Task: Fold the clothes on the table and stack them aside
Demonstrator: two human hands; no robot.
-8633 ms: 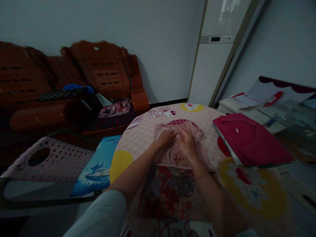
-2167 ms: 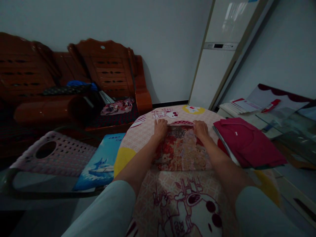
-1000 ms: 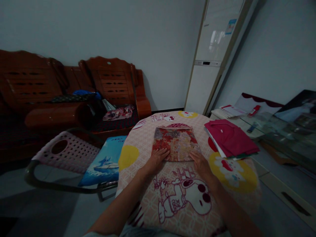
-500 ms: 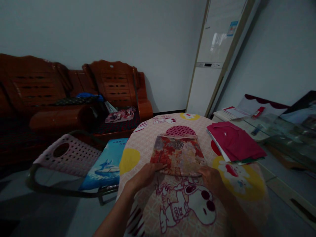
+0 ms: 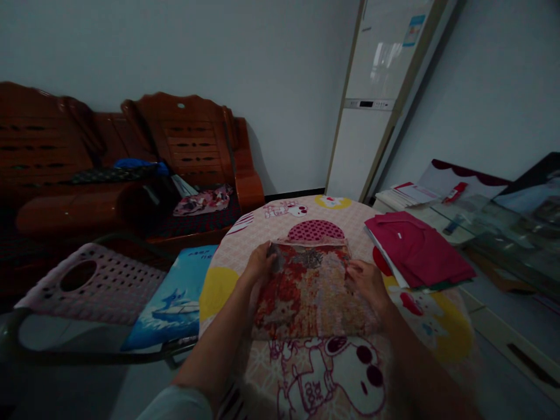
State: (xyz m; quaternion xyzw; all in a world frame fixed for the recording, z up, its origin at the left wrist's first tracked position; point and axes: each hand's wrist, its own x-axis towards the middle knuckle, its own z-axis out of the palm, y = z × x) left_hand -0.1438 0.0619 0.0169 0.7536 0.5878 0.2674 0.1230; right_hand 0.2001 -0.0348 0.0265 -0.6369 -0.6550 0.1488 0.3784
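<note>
A red, orange and beige patterned cloth (image 5: 306, 291) lies on a round table (image 5: 236, 245) with a cartoon-print cover. At the cloth's far left corner, my left hand (image 5: 261, 262) has its fingers closed on the edge. My right hand (image 5: 365, 280) pinches the right edge, a little below the far right corner. Right of the cloth rests a folded magenta garment (image 5: 413, 248), with white and green fabric showing under it.
Left of the table stands a woven pink chair (image 5: 100, 286) with a blue cushion (image 5: 177, 297). Wooden seats (image 5: 188, 140) line the wall. A white cabinet-like unit (image 5: 359, 151) stands behind. At right are papers (image 5: 415, 193) and a glass-topped surface (image 5: 520, 233).
Both hands have moved from the cloth's near edge to its far part. The cloth's near edge now reaches closer to me, so it covers more of the table. The view has shifted slightly.
</note>
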